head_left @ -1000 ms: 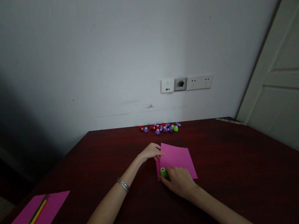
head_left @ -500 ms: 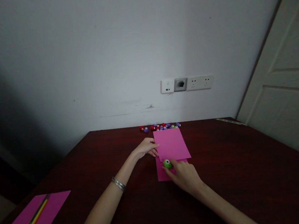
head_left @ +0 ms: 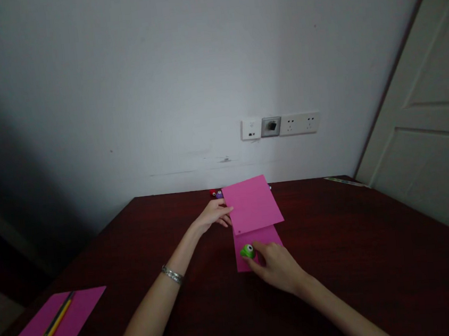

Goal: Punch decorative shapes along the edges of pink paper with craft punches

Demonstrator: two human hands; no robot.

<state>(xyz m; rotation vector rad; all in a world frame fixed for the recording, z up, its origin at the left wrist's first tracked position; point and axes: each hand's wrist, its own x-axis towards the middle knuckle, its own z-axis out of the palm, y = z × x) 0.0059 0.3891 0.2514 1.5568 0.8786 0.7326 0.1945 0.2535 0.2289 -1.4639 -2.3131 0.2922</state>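
- The left hand (head_left: 212,215) has its grip closed on the left edge of the upper pink sheet (head_left: 252,203), thumb on the face. Held at one side only, the sheet could droop or twist at its free right side.
- The right hand (head_left: 280,266) has a narrow grip, thumb and forefinger pinching the green piece (head_left: 247,251) over the near part of the lower pink sheet (head_left: 261,235). Whether the piece touches that sheet, I cannot tell. It looks rounded and is caught at one side, so a loose pinch could let it roll away.
- The lower sheet lies on the desk (head_left: 339,263) with no hand visibly pinning it; a brush from the right hand could shift it.
- The upper sheet partly hides the far side of the desk. Small pieces, one red (head_left: 213,193) and one purple (head_left: 219,194), show beside its left edge; a low sweep of the sheet could scatter them.
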